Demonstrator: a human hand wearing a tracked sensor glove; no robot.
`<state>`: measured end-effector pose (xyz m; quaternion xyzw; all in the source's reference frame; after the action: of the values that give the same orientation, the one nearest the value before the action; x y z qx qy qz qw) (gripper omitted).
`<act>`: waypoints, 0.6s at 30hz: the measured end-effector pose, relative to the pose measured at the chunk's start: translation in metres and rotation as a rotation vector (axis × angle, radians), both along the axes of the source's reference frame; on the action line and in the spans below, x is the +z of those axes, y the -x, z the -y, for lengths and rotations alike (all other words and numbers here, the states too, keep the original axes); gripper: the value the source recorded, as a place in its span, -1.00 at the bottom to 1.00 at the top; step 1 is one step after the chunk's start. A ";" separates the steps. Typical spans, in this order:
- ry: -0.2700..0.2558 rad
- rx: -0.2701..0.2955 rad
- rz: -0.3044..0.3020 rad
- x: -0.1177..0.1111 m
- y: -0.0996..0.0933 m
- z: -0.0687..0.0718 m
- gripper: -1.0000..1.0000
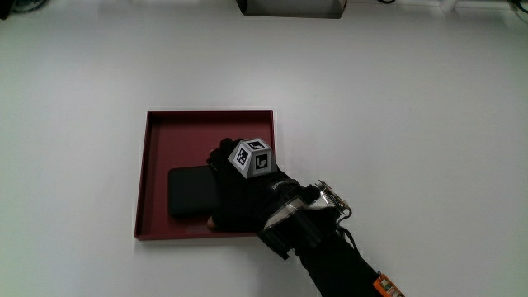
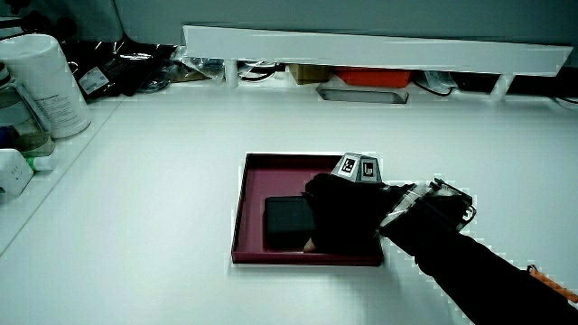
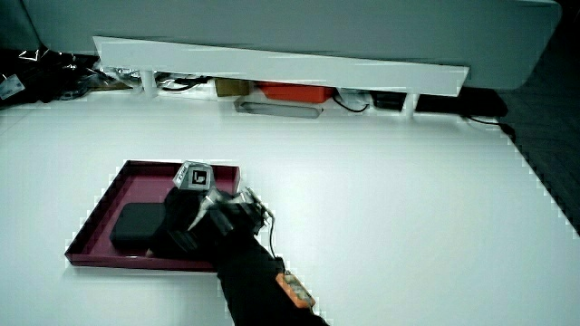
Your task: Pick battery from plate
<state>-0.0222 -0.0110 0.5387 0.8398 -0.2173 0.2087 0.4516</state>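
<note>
A square dark red plate (image 1: 181, 139) lies on the white table, seen in both side views too (image 2: 271, 176) (image 3: 136, 181). A flat black battery (image 1: 191, 194) rests in it, near the plate's edge closest to the person (image 2: 284, 224) (image 3: 134, 225). The gloved hand (image 1: 239, 194) is over one end of the battery, fingers curled around it, with a fingertip showing at the battery's nearer edge. The patterned cube (image 1: 250, 157) sits on the back of the hand (image 2: 343, 212) (image 3: 186, 217). The end of the battery under the hand is hidden.
A low white partition (image 2: 379, 50) runs along the table's far edge, with small items and cables under it. In a side view a white jug (image 2: 50, 81) and other things stand at the table's side edge. A grey box (image 1: 289, 7) sits by the partition.
</note>
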 end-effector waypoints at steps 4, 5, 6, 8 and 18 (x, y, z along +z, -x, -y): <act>-0.062 0.004 0.033 -0.013 0.002 0.001 0.56; -0.071 -0.009 0.043 -0.015 0.003 0.000 0.61; -0.093 -0.002 0.048 -0.014 0.003 0.000 0.67; -0.112 -0.007 0.040 -0.017 0.003 -0.001 0.78; -0.160 -0.022 0.079 -0.026 -0.003 -0.002 1.00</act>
<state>-0.0191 -0.0086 0.5125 0.8618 -0.2602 0.2188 0.3766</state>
